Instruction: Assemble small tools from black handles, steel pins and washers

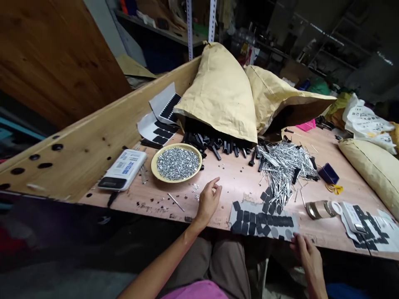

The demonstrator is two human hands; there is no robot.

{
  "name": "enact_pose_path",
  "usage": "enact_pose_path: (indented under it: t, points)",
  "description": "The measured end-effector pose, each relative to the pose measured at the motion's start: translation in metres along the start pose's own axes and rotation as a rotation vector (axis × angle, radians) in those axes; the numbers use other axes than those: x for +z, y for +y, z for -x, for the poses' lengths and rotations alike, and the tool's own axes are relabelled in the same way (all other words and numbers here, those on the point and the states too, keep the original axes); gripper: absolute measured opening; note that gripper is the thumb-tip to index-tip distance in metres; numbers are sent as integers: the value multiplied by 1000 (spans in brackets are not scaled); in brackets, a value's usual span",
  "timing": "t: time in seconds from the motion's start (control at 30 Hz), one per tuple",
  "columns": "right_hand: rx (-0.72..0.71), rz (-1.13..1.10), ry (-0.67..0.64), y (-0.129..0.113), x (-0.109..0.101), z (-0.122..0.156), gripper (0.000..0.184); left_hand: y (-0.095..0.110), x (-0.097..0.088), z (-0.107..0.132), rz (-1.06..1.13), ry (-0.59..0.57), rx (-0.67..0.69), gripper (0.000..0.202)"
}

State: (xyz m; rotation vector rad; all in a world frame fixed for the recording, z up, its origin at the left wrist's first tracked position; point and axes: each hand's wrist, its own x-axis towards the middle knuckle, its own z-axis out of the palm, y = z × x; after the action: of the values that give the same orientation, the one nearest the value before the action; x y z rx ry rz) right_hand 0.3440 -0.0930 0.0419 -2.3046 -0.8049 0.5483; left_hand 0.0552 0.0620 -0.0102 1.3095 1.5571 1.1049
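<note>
Straight up at twelve o'clock from the lap (215, 257), it's the left hand (208, 200) over the tabletop (230, 182), fingers loosely parted, nothing visible between them! Across to two o'clock: the right hand (308, 258) is at the near corner of the backing sheet (249, 206); pinching it or merely touching, I can't tell. That sheet lies along the table's front edge at one o'clock, dotted with black pads (274, 220). Danger, I'd say: one hard tug could skew the pads or drag everything off the edge. Loose washers (195, 189) sit just beside the left hand, so a careless sweep might scatter them, and the heaped bowl (174, 180) at eleven could spill if knocked. Metal pins (280, 174) beyond the sheet might slide onto it. As for the unseen, paper sacks (221, 91) at twelve partly hide black parts (215, 151); the right forearm (318, 286) is cut off; shelving (274, 52) behind dissolves into gloom.
</note>
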Motion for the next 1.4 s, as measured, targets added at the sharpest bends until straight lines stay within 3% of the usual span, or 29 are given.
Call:
enact_pose_path:
  t: [0.07, 0.17, 0.3, 0.4, 0.53, 0.67, 0.77, 0.83, 0.93, 1.03, 1.1, 1.17, 1.23, 1.33, 1.4]
  points:
    - [-121, -103, -102, -48, 23, -17, 50, 6, 11, -26, -14, 99, 40, 37]
    - [-357, -144, -303, -127, 87, -41, 43, 14, 29, -67, -111, 214, 48, 39]
    - [-688, 79, -345, -212, 183, -70, 28, 19, 39, -105, -412, 131, 30, 56]
    - [-795, 306, -311, -252, 233, -81, 24, 19, 37, -119, -635, 52, 23, 53]
    - [-736, 439, -278, -274, 263, -82, 17, 19, 32, -125, -778, -9, 8, 45]
    - [-681, 475, -284, -260, 255, -88, 18, 18, 32, -122, -755, -30, 117, 40]
    - [-646, 401, -289, -234, 228, -99, 14, 22, 34, -113, -600, 9, 160, 24]
    - [-600, 240, -311, -214, 204, -102, 12, 27, 32, -105, -373, 70, 164, 15]
    - [-410, -53, -478, -188, 172, -95, 16, 34, 27, -93, 55, 82, 10, 20]
    - [-177, -329, -737, -174, 156, -75, 28, 35, 23, -79, 439, -86, -209, 23]
    - [-97, -474, -866, -168, 157, -59, 37, 32, 24, -70, 573, -212, -299, 22]
    - [-90, -558, -905, -165, 162, -46, 43, 27, 26, -59, 566, -257, -327, 26]
    - [-104, -583, -840, -161, 165, -38, 47, 22, 26, -48, 415, -189, -234, 35]
    - [-93, -500, -803, -157, 161, -31, 47, 17, 23, -31, -9, -60, 154, 49]
    - [-108, -396, -952, -158, 153, -33, 45, 15, 20, -24, -262, -119, 385, 50]
